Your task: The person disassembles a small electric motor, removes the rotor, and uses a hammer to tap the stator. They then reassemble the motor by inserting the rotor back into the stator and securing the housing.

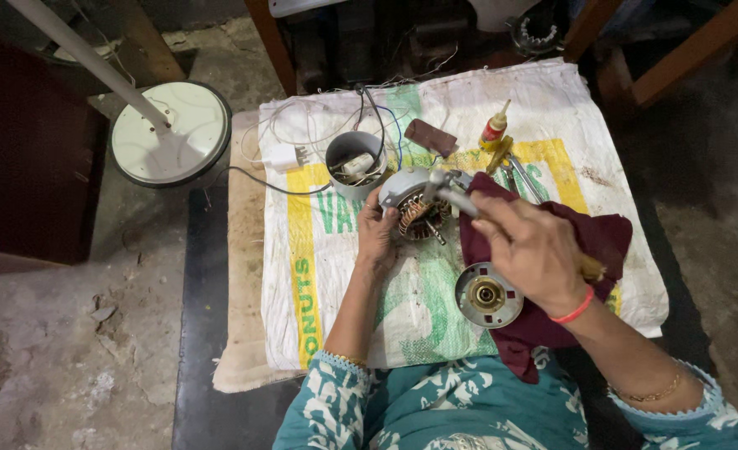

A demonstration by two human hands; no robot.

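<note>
My left hand steadies a small electric motor with copper windings and a grey metal housing, resting on a printed white sack. My right hand grips a hammer by its wooden handle, with the metal head at the top of the motor. A round grey motor end cover with a brass centre lies on a maroon cloth just under my right hand.
A grey cylindrical cup holds wires and a white part. A white plug adapter, a brown block, a small oil bottle and pliers lie on the sack. A white round fan base stands at the left.
</note>
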